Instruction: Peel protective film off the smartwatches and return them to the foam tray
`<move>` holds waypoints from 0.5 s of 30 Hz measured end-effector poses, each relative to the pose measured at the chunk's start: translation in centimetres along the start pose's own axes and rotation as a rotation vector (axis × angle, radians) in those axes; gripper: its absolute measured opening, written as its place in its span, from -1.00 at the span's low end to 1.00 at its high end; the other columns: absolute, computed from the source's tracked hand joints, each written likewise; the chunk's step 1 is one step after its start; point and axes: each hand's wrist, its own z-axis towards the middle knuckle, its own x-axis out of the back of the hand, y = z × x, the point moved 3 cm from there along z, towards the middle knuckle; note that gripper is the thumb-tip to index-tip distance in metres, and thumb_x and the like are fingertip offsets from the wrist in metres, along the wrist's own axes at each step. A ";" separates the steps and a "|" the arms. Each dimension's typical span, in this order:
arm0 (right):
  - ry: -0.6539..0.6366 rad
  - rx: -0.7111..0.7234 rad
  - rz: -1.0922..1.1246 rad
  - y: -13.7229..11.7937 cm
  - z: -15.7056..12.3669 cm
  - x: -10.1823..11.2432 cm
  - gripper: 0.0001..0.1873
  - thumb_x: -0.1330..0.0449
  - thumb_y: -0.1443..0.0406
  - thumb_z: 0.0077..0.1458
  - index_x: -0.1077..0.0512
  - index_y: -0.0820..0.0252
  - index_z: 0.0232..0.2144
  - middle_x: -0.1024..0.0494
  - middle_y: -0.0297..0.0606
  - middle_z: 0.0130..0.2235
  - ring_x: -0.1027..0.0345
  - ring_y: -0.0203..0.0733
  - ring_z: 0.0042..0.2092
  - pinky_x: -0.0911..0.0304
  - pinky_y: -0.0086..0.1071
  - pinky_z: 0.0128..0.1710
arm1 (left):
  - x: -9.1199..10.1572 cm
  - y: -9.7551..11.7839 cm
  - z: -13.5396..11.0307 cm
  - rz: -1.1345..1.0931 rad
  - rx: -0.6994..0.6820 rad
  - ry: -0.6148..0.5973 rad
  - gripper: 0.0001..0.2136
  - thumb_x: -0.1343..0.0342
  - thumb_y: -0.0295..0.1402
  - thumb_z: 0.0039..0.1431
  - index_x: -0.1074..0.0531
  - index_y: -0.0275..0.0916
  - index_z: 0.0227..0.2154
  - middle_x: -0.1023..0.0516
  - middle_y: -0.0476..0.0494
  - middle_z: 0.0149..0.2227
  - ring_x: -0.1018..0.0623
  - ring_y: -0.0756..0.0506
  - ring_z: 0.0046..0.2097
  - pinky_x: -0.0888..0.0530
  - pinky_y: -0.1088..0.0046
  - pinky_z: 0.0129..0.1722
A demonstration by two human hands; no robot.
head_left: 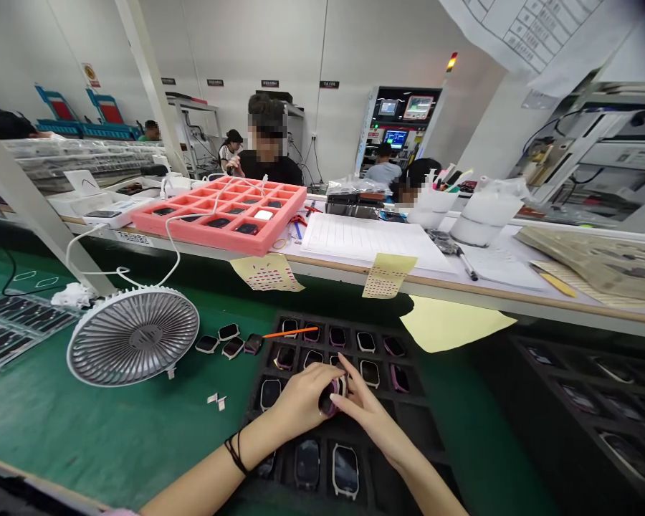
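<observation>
Smartwatch (327, 401) pinched between our left hand (298, 401) and right hand (368, 408). Foam tray (419, 423) beneath mostly filled; four watches (232, 347) lie loose further left.

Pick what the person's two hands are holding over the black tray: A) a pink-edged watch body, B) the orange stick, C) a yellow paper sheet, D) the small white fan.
A. The left hand and right hand both close on the pink-edged watch body above the black foam tray.
</observation>
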 end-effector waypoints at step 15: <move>-0.176 -0.231 0.211 -1.3 -0.4 0.2 -0.56 -0.44 0.29 -0.24 -0.51 0.19 -0.21 -0.52 -0.25 -0.27 -0.39 -0.25 -0.22 -0.30 -0.45 -0.23 | 0.8 1.6 -0.2 -0.263 -0.034 0.036 -0.51 -0.37 -0.27 -0.19 -0.41 -0.23 -0.13 -0.53 -0.15 -0.19 -0.42 -0.14 -0.12 -0.39 0.31 -0.09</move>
